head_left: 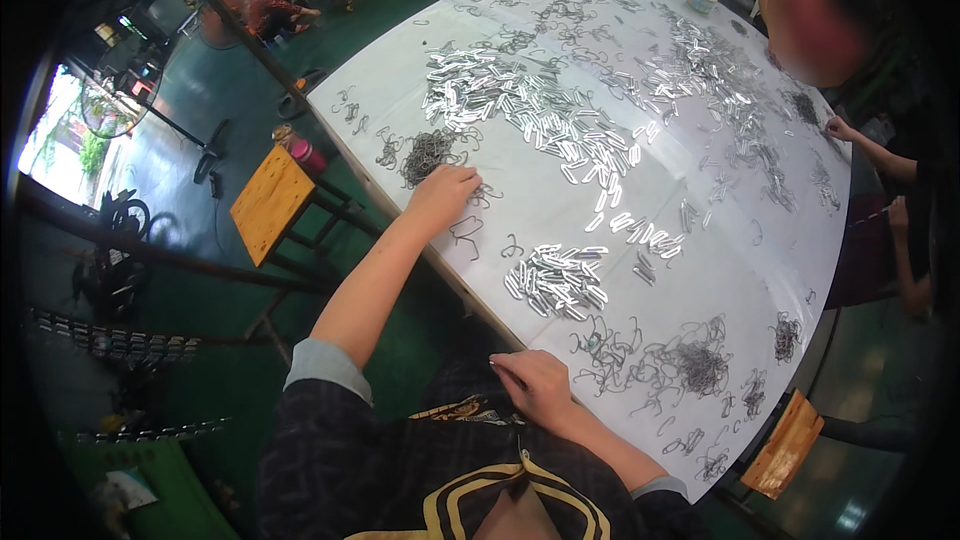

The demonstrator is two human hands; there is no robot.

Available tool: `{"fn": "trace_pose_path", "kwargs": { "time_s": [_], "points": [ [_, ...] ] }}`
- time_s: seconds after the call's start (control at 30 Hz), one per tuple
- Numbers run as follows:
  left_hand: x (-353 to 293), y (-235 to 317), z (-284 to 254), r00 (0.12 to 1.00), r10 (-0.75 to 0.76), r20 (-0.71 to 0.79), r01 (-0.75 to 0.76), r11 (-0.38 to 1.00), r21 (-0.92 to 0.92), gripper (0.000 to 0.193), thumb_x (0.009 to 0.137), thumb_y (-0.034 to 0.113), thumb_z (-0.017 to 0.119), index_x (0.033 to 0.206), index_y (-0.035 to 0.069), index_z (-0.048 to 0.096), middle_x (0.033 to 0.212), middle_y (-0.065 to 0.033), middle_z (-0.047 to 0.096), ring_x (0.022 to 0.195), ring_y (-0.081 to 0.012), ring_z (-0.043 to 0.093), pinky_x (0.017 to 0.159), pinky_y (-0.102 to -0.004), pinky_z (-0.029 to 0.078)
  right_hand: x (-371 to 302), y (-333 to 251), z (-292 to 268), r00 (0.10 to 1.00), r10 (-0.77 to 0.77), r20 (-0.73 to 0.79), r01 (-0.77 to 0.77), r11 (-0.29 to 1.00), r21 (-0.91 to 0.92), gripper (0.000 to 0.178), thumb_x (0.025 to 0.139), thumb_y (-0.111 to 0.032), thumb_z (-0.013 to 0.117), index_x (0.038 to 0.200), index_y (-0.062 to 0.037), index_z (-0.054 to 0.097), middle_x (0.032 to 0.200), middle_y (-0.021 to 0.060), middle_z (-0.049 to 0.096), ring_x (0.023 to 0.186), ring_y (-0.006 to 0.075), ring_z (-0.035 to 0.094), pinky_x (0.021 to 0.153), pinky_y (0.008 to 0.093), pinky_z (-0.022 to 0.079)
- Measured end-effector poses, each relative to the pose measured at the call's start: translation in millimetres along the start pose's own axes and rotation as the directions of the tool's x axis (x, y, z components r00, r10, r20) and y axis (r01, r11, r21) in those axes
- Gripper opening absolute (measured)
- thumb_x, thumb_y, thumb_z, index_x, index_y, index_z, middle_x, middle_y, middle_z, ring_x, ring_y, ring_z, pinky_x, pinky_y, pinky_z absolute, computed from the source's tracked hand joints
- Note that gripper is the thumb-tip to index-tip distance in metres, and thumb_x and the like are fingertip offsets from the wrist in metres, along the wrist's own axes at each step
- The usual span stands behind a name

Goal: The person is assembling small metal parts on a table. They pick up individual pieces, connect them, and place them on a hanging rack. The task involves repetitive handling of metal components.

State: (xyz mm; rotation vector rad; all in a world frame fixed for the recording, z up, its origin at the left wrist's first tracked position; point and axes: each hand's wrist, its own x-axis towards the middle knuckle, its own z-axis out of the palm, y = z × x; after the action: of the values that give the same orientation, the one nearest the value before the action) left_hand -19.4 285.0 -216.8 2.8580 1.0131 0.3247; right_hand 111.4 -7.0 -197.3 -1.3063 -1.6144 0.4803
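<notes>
My left hand (445, 196) rests on the white tabletop (400, 80), its fingers bent and held together beside a dark pile of bent wire hooks (428, 156). Its fingertips are partly hidden, and what they grip cannot be made out. My right hand (538, 386) is closed at the near table edge, thumb and forefinger pinched; anything in them is too small to name. Between and beyond the hands lies a small heap of shiny oblong metal pieces (557, 282). Loose wire hooks (608, 358) lie right of my right hand, around a denser tangle (702, 368).
A larger spread of shiny metal pieces (530, 105) covers the table's middle, another (710, 65) farther right. Someone across has a hand (840, 128) at the right edge. A pale tub (701, 0) stands far back. Wooden stools (272, 202) flank the table.
</notes>
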Motion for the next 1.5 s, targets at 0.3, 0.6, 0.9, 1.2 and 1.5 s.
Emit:
{"fn": "trace_pose_path", "kwargs": {
  "time_s": [0.3, 0.6, 0.9, 1.2, 1.5],
  "points": [
    [-6, -9, -9, 0.978, 0.108, -0.177, -0.103, 0.994, 0.037, 0.009, 0.072, 0.004, 0.059, 0.072, 0.007, 0.067, 0.077, -0.0061, 0.062, 0.083, -0.0257, 0.059, 0.076, -0.0373, 0.050, -3, -8, 6, 0.999, -0.037, -0.015, 0.037, 0.999, 0.018, 0.019, 0.074, -0.002, 0.072, 0.091, -0.0065, 0.068, 0.076, 0.0061, 0.066, 0.066, 0.0231, 0.063, 0.059, 0.0330, 0.048],
    [30, 49, 3, 0.988, 0.109, 0.111, -0.142, 0.924, 0.356, 0.007, 0.069, 0.007, 0.063, 0.070, 0.009, 0.070, 0.071, -0.0084, 0.067, 0.072, -0.0257, 0.066, 0.061, -0.0369, 0.054, -8, -14, 0, 0.998, -0.049, -0.046, 0.048, 0.999, -0.009, 0.018, 0.074, -0.002, 0.072, 0.091, -0.0064, 0.067, 0.074, 0.0066, 0.064, 0.066, 0.0235, 0.062, 0.059, 0.0341, 0.049],
    [33, 58, 8, 0.993, 0.052, 0.103, -0.086, 0.931, 0.355, 0.010, 0.073, 0.008, 0.062, 0.074, 0.009, 0.071, 0.071, -0.0100, 0.068, 0.071, -0.0265, 0.069, 0.061, -0.0367, 0.055, -15, -18, -2, 0.998, -0.042, -0.052, 0.041, 0.999, -0.021, 0.019, 0.076, -0.003, 0.072, 0.093, -0.0070, 0.067, 0.074, 0.0069, 0.064, 0.067, 0.0242, 0.063, 0.060, 0.0347, 0.049],
    [-34, 93, -49, 0.965, -0.257, -0.049, 0.117, 0.591, -0.798, 0.008, 0.083, 0.009, 0.062, 0.082, 0.001, 0.063, 0.073, -0.0023, 0.063, 0.066, -0.0115, 0.057, 0.057, -0.0290, 0.045, -27, -24, -8, 0.975, 0.154, -0.162, -0.152, 0.988, 0.025, 0.031, 0.078, -0.004, 0.071, 0.108, -0.0084, 0.066, 0.083, 0.0096, 0.069, 0.072, 0.0258, 0.067, 0.065, 0.0347, 0.052],
    [-166, 155, -83, 0.989, -0.069, 0.128, 0.142, 0.266, -0.953, 0.004, 0.086, 0.002, 0.061, 0.087, 0.000, 0.059, 0.088, -0.0040, 0.057, 0.083, -0.0121, 0.054, 0.076, -0.0262, 0.043, -21, -32, 5, 0.956, 0.215, -0.197, -0.190, 0.972, 0.138, 0.046, 0.074, 0.003, 0.073, 0.117, -0.0057, 0.060, 0.082, 0.0097, 0.067, 0.073, 0.0225, 0.068, 0.067, 0.0317, 0.052]
  ]
}}
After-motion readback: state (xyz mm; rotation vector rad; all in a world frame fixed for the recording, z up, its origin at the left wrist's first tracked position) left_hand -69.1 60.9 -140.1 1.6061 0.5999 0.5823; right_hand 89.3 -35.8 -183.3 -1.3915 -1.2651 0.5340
